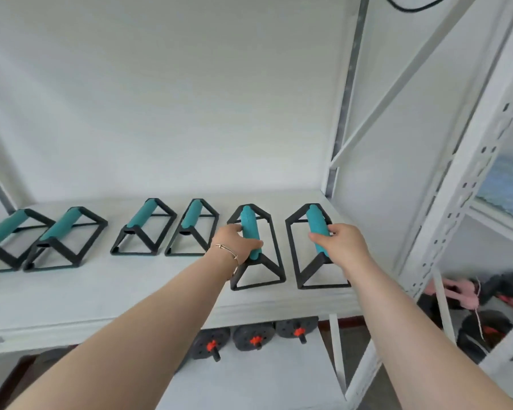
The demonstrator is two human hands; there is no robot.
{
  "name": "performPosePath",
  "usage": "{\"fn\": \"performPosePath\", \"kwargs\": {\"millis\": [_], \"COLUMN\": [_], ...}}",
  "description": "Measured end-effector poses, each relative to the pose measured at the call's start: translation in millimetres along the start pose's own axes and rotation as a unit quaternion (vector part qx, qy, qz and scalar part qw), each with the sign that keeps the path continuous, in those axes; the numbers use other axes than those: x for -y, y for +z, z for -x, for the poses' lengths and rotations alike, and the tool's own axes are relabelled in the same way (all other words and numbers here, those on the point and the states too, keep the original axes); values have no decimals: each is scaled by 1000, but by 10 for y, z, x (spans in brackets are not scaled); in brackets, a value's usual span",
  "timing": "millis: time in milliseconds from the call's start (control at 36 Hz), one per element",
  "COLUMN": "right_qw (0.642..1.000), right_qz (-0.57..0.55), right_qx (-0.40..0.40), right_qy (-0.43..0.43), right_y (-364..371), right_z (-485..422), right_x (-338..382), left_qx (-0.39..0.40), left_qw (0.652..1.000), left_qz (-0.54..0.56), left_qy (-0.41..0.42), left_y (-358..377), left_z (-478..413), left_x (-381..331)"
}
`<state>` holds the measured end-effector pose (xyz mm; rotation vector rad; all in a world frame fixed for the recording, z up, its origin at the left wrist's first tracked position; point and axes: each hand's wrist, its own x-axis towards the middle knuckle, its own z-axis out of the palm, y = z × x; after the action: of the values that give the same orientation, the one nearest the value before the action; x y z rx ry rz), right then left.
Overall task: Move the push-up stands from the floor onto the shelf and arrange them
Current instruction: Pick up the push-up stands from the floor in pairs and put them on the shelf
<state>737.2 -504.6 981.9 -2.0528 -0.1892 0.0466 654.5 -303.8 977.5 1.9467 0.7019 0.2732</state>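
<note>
Several push-up stands with black frames and teal foam handles stand in a row on the white shelf (131, 294). My left hand (234, 247) grips the teal handle of the second stand from the right (251, 229). My right hand (342, 247) holds the handle of the rightmost stand (316, 223). Both of these stands rest on the shelf surface near its right end. Further left sit a pair of stands (166, 226), and at the far left another pair (62, 238), one partly cut off by the frame edge.
The shelf's white perforated upright (456, 202) and diagonal braces rise at the right. Black dumbbells with orange collars (255, 340) lie on the level below. More black and pink weights (486, 294) lie low at the right. A white wall backs the shelf.
</note>
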Motion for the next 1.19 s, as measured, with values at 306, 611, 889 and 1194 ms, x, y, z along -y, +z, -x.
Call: {"fn": "performPosePath", "kwargs": {"millis": [306,611,889,1194], "right_qw": [996,990,959,918], "right_qz": [35,99,261,251], "right_qx": [78,98,7,-56], "right_qy": [19,3,-109,-303], "right_y": [245,407,638,1425], "right_z": [-1363,-1807,-1557,-565], "right_x": [-187,-349,-138,446], "left_qx": [-30,-41,-68,-147], "left_qw": [998,997,971,897], "left_qz": [-24,-63,-216,-379], "left_qy": [-47,-32,80,175], "left_y": [508,601,348,-618], "left_z": [-1059,-1335,-1260,-870], "left_x": [-107,-80,-51,420]}}
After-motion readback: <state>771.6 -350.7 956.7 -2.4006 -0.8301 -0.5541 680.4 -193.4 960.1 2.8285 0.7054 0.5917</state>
